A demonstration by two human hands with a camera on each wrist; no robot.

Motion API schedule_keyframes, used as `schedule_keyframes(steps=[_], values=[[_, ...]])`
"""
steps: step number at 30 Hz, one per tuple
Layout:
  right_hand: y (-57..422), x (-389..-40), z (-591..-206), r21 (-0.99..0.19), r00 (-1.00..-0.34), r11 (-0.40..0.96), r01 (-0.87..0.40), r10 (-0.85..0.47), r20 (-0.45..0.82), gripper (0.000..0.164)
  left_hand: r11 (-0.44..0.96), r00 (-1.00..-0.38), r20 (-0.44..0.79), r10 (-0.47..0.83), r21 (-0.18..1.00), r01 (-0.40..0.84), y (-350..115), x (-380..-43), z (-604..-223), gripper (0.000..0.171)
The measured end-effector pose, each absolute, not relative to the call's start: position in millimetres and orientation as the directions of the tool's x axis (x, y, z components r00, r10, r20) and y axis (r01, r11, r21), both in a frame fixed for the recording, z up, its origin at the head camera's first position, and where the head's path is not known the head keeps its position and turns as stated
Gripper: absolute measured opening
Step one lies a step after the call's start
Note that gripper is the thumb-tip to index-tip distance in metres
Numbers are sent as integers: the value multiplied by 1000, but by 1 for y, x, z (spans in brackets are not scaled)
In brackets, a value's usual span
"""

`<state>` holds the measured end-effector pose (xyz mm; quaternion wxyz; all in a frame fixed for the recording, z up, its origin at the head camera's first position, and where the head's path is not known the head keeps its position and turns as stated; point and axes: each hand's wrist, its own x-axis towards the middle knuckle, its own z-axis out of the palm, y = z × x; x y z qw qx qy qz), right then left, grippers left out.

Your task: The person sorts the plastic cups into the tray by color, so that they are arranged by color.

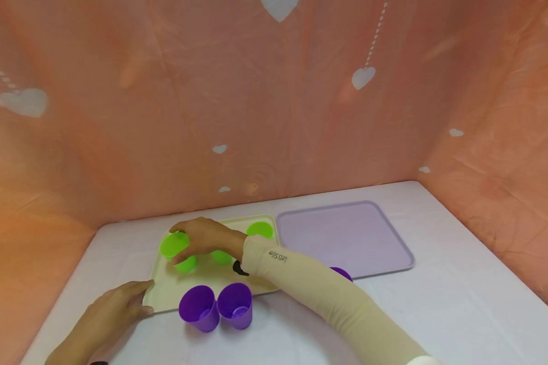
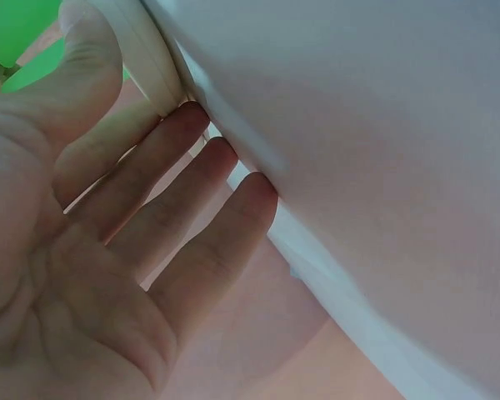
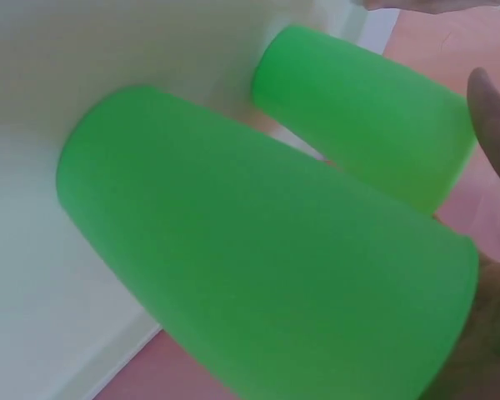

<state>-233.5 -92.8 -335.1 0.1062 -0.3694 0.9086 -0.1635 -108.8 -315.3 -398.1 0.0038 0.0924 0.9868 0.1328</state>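
My right hand [image 1: 203,235] is round a green cup [image 1: 184,263] at the left end of the cream tray [image 1: 164,294]. Its thumb lies along the cup's near side, the fingers at the far side. In the right wrist view this cup [image 3: 358,117] leans beyond a nearer green cup [image 3: 258,242], which hides part of the fingers. A third green cup [image 1: 259,230] stands at the tray's back right. My left hand [image 1: 111,309] touches the tray's front left corner with thumb and forefinger. Seen from the left wrist, its fingers [image 2: 225,250] are spread and only slightly bent.
Two purple cups [image 1: 198,306] [image 1: 235,306] stand side by side before the cream tray. Another purple cup [image 1: 341,274] shows partly behind the right sleeve [image 1: 324,289]. A lilac tray [image 1: 342,238] lies to the right on the white tablecloth [image 1: 438,314]. Orange cloth [image 1: 301,111] hangs around the table.
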Motion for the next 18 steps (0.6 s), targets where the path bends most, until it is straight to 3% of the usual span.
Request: schedule_keyframes(steps=[8, 18], values=[[-72, -231, -317, -370, -666, 630, -682, -745, -40, 87, 943, -980, 39, 195, 267, 198, -318, -107, -399, 59], [12, -198, -270, -450, -665, 570, -687, -743, 73, 67, 946, -980, 16, 197, 258, 195, -319, -109, -399, 61]])
